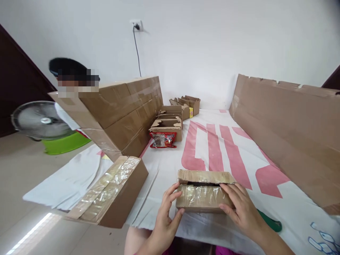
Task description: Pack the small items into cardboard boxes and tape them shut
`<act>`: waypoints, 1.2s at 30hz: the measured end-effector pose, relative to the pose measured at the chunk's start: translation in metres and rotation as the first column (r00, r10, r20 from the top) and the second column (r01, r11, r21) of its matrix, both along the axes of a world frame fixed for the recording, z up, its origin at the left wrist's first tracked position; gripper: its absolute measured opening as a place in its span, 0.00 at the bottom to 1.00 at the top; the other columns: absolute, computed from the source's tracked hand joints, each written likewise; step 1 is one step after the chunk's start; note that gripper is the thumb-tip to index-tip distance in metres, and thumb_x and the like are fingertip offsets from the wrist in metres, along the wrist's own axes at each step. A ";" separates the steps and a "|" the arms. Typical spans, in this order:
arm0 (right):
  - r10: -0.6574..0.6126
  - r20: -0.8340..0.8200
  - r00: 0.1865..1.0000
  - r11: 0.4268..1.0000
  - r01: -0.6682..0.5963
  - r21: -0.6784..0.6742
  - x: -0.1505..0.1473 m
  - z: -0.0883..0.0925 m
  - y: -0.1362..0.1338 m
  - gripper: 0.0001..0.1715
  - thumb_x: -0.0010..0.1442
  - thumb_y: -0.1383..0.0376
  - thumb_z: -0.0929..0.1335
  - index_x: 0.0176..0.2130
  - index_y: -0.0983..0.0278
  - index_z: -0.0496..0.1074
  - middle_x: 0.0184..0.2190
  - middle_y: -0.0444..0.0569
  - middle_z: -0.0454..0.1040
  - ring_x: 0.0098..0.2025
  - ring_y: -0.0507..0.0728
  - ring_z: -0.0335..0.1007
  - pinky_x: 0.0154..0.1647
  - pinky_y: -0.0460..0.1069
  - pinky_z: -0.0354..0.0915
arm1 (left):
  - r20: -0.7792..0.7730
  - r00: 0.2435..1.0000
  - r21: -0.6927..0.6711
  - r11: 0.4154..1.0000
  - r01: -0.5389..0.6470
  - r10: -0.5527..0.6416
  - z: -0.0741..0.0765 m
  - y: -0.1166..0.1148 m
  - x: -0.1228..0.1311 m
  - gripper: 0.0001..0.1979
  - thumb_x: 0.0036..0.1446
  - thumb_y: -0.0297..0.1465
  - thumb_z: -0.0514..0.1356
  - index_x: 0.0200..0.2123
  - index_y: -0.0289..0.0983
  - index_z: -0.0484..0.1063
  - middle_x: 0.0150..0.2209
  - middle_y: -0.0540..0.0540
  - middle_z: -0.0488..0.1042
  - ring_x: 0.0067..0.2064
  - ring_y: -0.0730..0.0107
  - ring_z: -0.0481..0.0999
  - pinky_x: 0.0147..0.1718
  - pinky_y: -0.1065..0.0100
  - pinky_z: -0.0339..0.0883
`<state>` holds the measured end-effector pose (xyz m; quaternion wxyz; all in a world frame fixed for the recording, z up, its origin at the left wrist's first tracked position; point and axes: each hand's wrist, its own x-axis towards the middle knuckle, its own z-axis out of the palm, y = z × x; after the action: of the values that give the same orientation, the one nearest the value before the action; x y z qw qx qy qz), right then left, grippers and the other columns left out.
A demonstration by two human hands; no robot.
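A small cardboard box (pixel 203 197) with shiny tape on its top lies at the front edge of the table. Its back flap (pixel 204 175) stands partly raised, leaving a dark slit along the top. My left hand (pixel 168 214) grips the box's left end, thumb low and fingers at the upper corner. At the other end, my right hand (pixel 240 205) holds the box, its fingers over the top by the slit and its thumb on the front face. A green object (pixel 271 221), perhaps a handle, is partly hidden behind my right forearm.
A taped long box (pixel 111 193) sits left. Tall cardboard walls (pixel 124 109) (pixel 287 131) flank the cloth-covered table (pixel 170 163). Farther back are open boxes (pixel 170 124), a red snack packet (pixel 163 140) and a yellow pack (pixel 191 112). Behind the left wall are a person (pixel 70 69) and a fan (pixel 45 120).
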<state>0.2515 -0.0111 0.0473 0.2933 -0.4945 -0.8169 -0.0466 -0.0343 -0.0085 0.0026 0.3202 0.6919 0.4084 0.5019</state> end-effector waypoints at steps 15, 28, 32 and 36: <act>0.097 -0.062 0.993 0.995 -0.098 -0.006 -0.003 -0.003 -0.032 0.06 0.64 0.65 0.65 0.39 0.59 0.72 0.38 0.51 0.73 0.43 0.60 0.71 0.42 0.55 0.69 | 0.081 0.994 0.007 0.998 0.067 -0.068 -0.012 -0.011 -0.014 0.17 0.64 0.45 0.51 0.45 0.45 0.75 0.46 0.42 0.65 0.50 0.57 0.68 0.48 0.58 0.66; 0.063 0.153 0.986 0.993 -0.077 0.087 0.002 -0.027 -0.015 0.08 0.63 0.60 0.65 0.41 0.60 0.71 0.33 0.47 0.76 0.38 0.59 0.72 0.41 0.54 0.59 | 0.152 0.944 -0.286 0.927 -0.243 0.294 -0.038 0.006 -0.008 0.09 0.58 0.32 0.59 0.42 0.38 0.71 0.39 0.43 0.75 0.41 0.63 0.74 0.42 0.63 0.68; 0.076 0.156 0.985 0.990 -0.093 0.104 0.006 -0.031 -0.013 0.10 0.61 0.59 0.66 0.42 0.60 0.71 0.33 0.47 0.77 0.38 0.60 0.72 0.40 0.54 0.59 | 0.161 0.948 -0.287 0.932 -0.220 0.273 -0.042 0.020 -0.001 0.16 0.51 0.27 0.61 0.45 0.38 0.71 0.43 0.43 0.76 0.45 0.62 0.75 0.40 0.64 0.70; 0.075 0.167 0.983 0.991 -0.093 0.101 0.006 -0.031 -0.012 0.10 0.61 0.59 0.67 0.42 0.60 0.71 0.33 0.47 0.77 0.38 0.61 0.72 0.40 0.54 0.59 | 0.148 0.947 -0.233 0.941 -0.246 0.284 -0.042 0.032 0.006 0.13 0.47 0.23 0.60 0.38 0.39 0.74 0.43 0.44 0.74 0.45 0.63 0.73 0.39 0.65 0.68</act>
<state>0.2577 -0.0234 0.0161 0.2538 -0.4374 -0.8545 -0.1188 -0.0286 0.0239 -0.0395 0.3565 0.5444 0.5186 0.5546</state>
